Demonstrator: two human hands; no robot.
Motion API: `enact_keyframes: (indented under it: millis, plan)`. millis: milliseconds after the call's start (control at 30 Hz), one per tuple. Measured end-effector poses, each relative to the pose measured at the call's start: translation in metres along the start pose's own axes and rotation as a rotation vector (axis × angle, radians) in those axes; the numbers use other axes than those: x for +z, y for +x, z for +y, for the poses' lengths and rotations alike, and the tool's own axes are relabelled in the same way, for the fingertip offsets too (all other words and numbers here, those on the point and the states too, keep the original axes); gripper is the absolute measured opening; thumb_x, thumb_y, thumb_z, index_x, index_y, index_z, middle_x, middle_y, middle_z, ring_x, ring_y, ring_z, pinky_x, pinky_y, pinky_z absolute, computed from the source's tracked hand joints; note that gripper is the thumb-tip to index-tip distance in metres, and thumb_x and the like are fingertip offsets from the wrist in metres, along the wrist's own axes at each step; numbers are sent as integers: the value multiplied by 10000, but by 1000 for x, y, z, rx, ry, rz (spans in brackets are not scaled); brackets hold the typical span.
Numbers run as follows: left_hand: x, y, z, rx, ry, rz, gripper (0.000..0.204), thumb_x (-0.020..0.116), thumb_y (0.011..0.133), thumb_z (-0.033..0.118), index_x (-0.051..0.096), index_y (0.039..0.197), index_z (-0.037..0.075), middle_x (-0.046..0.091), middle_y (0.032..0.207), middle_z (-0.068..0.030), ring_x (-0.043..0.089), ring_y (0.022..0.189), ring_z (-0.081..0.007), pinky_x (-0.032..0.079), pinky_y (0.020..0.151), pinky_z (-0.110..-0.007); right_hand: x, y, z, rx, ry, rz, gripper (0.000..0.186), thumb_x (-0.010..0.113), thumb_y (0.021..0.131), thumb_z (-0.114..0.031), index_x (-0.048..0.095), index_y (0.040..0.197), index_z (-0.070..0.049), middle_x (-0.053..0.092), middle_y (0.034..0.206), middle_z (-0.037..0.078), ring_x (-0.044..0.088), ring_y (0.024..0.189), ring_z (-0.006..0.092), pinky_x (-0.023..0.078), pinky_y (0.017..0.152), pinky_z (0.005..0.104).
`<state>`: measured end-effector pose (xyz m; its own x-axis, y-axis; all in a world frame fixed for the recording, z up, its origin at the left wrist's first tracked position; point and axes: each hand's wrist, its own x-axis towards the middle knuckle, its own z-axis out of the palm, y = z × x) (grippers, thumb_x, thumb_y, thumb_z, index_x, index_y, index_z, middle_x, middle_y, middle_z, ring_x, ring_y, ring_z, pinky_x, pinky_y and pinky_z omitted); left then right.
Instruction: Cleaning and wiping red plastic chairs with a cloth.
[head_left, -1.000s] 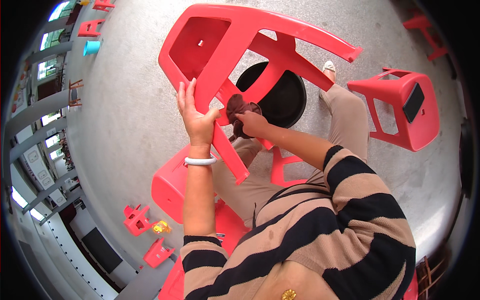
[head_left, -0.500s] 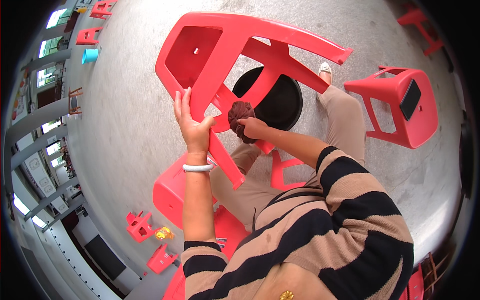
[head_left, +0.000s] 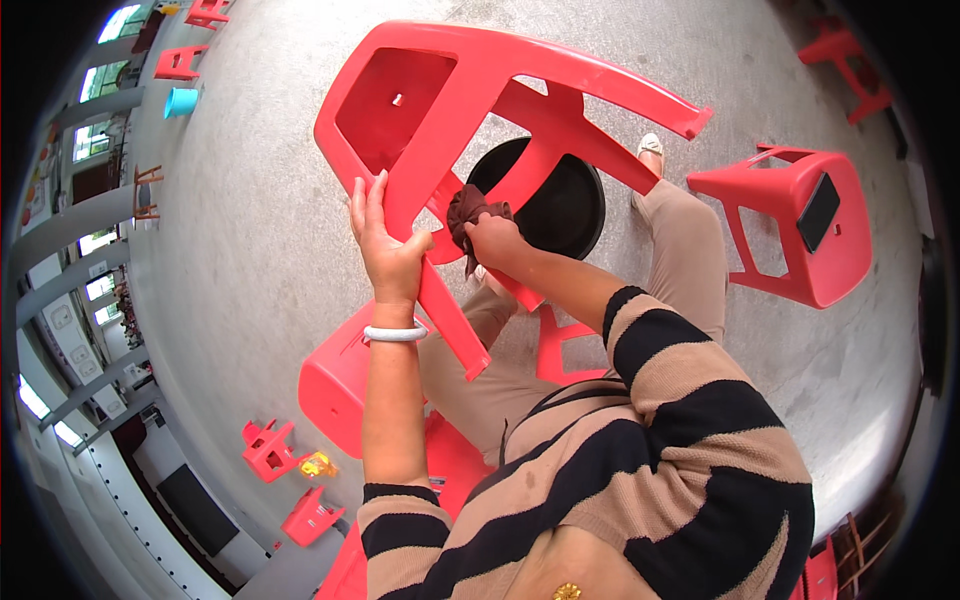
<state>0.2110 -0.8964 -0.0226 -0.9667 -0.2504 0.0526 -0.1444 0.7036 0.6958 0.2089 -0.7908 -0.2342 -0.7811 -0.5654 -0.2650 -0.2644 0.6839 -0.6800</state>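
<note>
A red plastic stool (head_left: 480, 80) is tilted on its side in front of me, its legs spread toward the right and toward me. My left hand (head_left: 390, 250) grips one of its legs, the fingers stretched along the outer side and the thumb over the near edge. Bunched in the closed fingers of my right hand (head_left: 494, 242) is a dark brown cloth (head_left: 466, 212), pressed to the stool's inner frame, with a loose end hanging down. Beyond the stool, a black round basin (head_left: 570, 215) on the floor is partly hidden by its legs.
On the right stands another red stool (head_left: 845, 250) with a black phone (head_left: 819, 212) on its seat. A further red stool (head_left: 340, 385) is close to my left forearm. Farther left are a turquoise bucket (head_left: 181, 102), several small-looking red stools and a yellow item (head_left: 318, 465).
My right hand has shifted slightly left and up with the cloth, whose loose end now hangs lower. The left hand keeps its hold on the stool leg.
</note>
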Motion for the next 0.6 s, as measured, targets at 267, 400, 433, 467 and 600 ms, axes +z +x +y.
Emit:
enact_keyframes:
  millis: [267, 400, 433, 467, 600]
  plan:
    - [-11, -6, -14, 23, -18, 23, 844, 678, 638, 89, 505, 1463, 131, 310, 1608, -204, 211, 1510, -419, 196, 1241, -478, -58, 0, 83, 19, -447, 153, 213, 549, 946, -231, 636, 1103, -118, 634, 1024, 171, 708, 865, 347, 586, 676, 494]
    - [-14, -8, -17, 35, -10, 36, 831, 685, 635, 109, 519, 1449, 130, 317, 1604, -209, 216, 1505, -426, 186, 1244, -485, -100, -3, 121, 148, -403, 212, 278, 541, 947, -212, 633, 1190, -113, 638, 1038, 217, 717, 845, 370, 593, 663, 481]
    - [-15, -8, -18, 38, 1, 36, 826, 688, 635, 119, 524, 1445, 130, 319, 1602, -211, 217, 1503, -429, 183, 1244, -490, -94, -2, 118, 142, -411, 211, 278, 541, 947, -212, 633, 1190, -113, 638, 1038, 217, 717, 845, 370, 593, 663, 481]
    - [-15, -8, -18, 35, -7, 42, 826, 688, 635, 119, 524, 1445, 130, 319, 1602, -211, 217, 1503, -429, 183, 1244, -490, -85, -4, 115, 157, -445, 211, 265, 541, 943, -202, 639, 1168, -102, 640, 1026, 221, 718, 832, 371, 594, 663, 474]
    - [-2, -4, -11, 70, -7, 55, 814, 692, 643, 144, 528, 1440, 133, 330, 1593, -217, 222, 1497, -438, 168, 1246, -500, -31, -6, 85, 136, -322, 221, 224, 539, 932, -172, 646, 1096, -64, 644, 978, 216, 717, 832, 381, 593, 672, 470]
